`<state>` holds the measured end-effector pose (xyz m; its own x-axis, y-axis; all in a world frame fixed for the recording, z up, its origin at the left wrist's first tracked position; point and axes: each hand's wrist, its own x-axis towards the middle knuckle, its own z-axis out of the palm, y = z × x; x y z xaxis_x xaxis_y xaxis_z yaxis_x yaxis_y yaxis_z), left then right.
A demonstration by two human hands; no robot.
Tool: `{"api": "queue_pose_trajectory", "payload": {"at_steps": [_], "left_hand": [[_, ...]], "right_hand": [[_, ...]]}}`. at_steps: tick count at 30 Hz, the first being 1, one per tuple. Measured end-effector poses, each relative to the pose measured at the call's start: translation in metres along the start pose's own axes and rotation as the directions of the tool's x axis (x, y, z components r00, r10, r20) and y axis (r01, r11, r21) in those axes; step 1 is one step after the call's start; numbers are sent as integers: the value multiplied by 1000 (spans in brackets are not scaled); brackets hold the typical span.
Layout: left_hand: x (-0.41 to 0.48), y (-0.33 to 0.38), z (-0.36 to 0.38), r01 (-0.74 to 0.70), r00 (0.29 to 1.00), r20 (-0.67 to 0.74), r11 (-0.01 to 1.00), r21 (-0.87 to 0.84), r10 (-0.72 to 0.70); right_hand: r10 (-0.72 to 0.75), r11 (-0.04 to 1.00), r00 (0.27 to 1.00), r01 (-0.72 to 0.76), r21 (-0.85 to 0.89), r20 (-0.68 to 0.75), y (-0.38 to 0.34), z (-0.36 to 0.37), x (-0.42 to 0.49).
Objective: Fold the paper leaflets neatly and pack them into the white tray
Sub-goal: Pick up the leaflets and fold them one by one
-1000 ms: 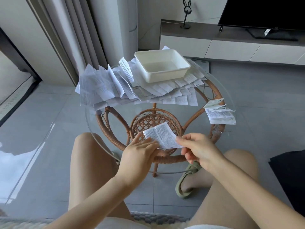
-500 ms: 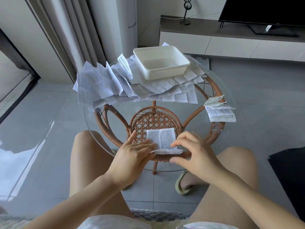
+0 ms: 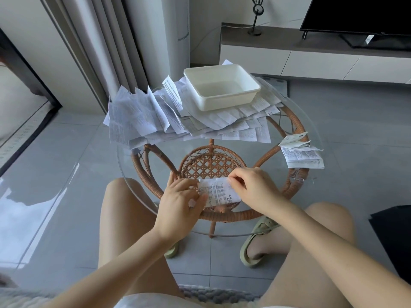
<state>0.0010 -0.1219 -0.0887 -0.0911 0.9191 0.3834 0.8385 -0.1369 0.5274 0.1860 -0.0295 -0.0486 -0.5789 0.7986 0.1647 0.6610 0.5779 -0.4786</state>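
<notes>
The person sits at the near edge of the round glass bench [image 3: 193, 144], both hands on one folded leaflet [image 3: 220, 193] lying flat on the glass. The left grip [image 3: 180, 201] is curled onto the leaflet's left end. The right grip [image 3: 251, 187] pinches its far right edge between thumb and fingertips. On the far side of the bench the white tray [image 3: 224, 103] sits on a sprawling pile of unfolded leaflets [image 3: 138, 116]. A small stack of folded leaflets [image 3: 302, 156] lies at the right rim, well apart from the tray.
</notes>
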Motion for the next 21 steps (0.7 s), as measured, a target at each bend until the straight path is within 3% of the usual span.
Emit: {"api": "queue_pose_trajectory", "payload": {"at_steps": [4, 8, 13, 21], "left_hand": [[-1, 5, 4, 119, 993, -12, 986, 119, -119], [-1, 7, 5, 146, 989, -34, 976, 160, -142], [-2, 6, 9, 161, 987, -34, 973, 165, -157], [-2, 5, 9, 178, 984, -41, 971, 162, -174]], "right_hand": [[-35, 990, 993, 18, -142, -113, 2, 10, -1], [-105, 972, 979, 64, -224, -175, 3, 14, -2], [-202, 934, 961, 131, -331, -187, 3, 18, 1], [-228, 919, 950, 138, -369, -212, 2, 20, 5]]}}
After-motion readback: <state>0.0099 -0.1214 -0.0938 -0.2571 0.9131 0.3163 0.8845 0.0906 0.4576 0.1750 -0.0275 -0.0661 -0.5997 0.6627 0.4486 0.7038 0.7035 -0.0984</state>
